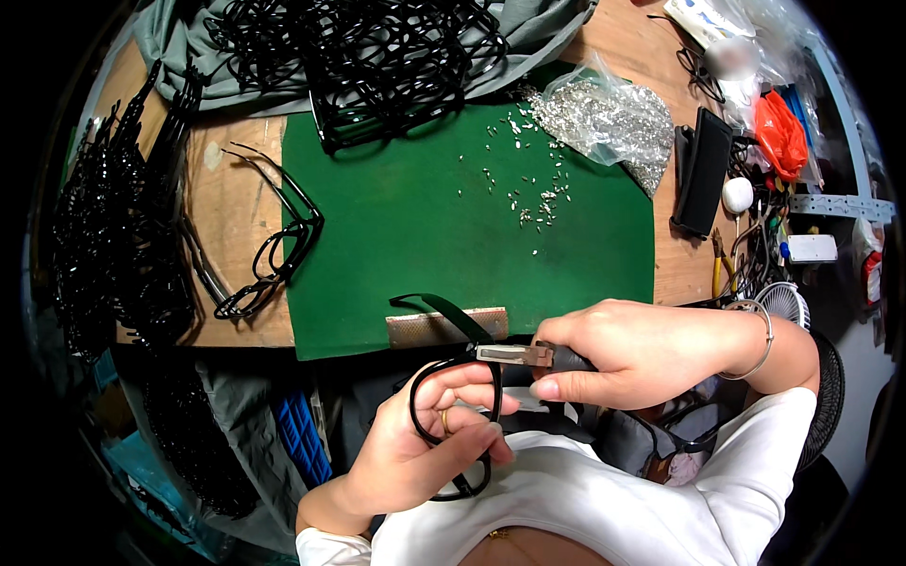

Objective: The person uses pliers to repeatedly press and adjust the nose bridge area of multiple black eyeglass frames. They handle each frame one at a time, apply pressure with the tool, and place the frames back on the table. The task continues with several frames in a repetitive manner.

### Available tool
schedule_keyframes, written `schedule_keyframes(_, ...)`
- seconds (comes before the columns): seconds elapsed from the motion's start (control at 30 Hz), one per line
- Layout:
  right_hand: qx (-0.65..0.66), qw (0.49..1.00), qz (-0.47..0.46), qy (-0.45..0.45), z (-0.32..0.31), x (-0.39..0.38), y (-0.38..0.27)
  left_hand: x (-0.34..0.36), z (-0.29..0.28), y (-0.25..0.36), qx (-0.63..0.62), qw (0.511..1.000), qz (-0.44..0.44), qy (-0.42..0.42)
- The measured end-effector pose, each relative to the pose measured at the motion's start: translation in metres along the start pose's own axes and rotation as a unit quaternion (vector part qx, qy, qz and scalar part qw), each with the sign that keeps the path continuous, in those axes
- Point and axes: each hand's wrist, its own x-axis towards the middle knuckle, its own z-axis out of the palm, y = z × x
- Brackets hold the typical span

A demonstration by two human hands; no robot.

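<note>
Just off the mat's (406, 217) near edge: glasses frame (498, 401), one temple reaching over the strip (411, 329). Left hand (415, 457) closed around its rim, probably to steady it; right hand (632, 354), apart from the left, clamped on pliers (510, 354), their jaws at the hinge corner. Silver bits (547, 196) lie loose beyond, beside a bag (604, 113), likely for easy picking. Frame pile (396, 66) sits farther back, seemingly to leave working room.

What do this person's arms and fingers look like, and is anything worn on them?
Both arms come out of short, plain white sleeves. A shiny silver-coloured bangle circles the right wrist, and a gold-coloured ring sits on one of the left fingers. Neither these nor the right fingers wear gloves.
</note>
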Motion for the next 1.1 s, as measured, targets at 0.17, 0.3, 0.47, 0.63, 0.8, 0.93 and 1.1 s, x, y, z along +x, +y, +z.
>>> schedule_keyframes(0.17,-0.038,0.999,0.019,0.025,0.001,0.005,-0.002,0.000,-0.002,-0.002,0.012,1.000,-0.001,0.002)
schedule_keyframes(0.3,-0.089,0.991,0.020,0.093,0.014,0.008,0.005,0.003,0.000,-0.002,0.008,1.000,0.000,0.001)
schedule_keyframes(0.47,0.009,0.998,0.065,-0.017,-0.005,0.002,-0.003,0.004,0.003,0.002,-0.004,1.000,0.000,0.002)
schedule_keyframes(0.63,-0.021,0.999,0.004,0.032,-0.012,0.012,0.029,0.004,0.003,0.005,-0.003,1.000,-0.007,0.015)
schedule_keyframes(0.8,-0.100,0.942,-0.106,0.304,0.016,0.043,0.075,0.005,0.002,0.007,-0.013,1.000,-0.014,0.000)
schedule_keyframes(0.93,-0.072,0.940,-0.111,0.313,0.015,0.047,0.082,-0.007,0.007,0.016,0.108,0.991,0.032,0.071)
schedule_keyframes(1.1,-0.096,0.942,-0.099,0.305,0.021,0.051,0.076,0.032,-0.035,0.032,0.361,0.913,0.108,0.154)
